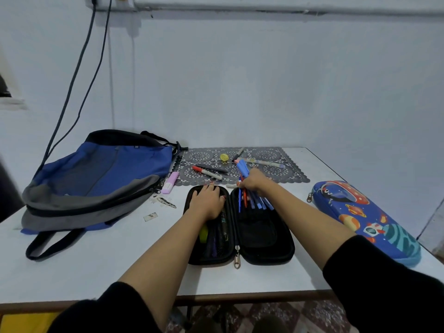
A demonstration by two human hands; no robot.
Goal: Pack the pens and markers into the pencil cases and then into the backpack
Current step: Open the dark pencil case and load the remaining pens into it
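Observation:
A black pencil case (262, 239) lies open flat on the table in front of me. My left hand (208, 200) rests flat on its left half, over several pens and a yellow marker (203, 233). My right hand (254, 181) grips a bundle of blue and red pens (255, 204) over the far end of the right half. A red-capped marker (206, 172), a black marker (212, 167), another dark marker (238, 154) and a pale pen (264, 162) lie on the grey lace mat (283, 175). A pink highlighter (170, 182) lies beside the blue and grey backpack (96, 181).
A blue space-print pencil case (365, 219) lies closed at the right, near the table edge. A small yellow object (224, 157) sits on the mat. Scraps of paper (165, 202) lie near the backpack. Black cables (79, 80) hang down the wall at the left.

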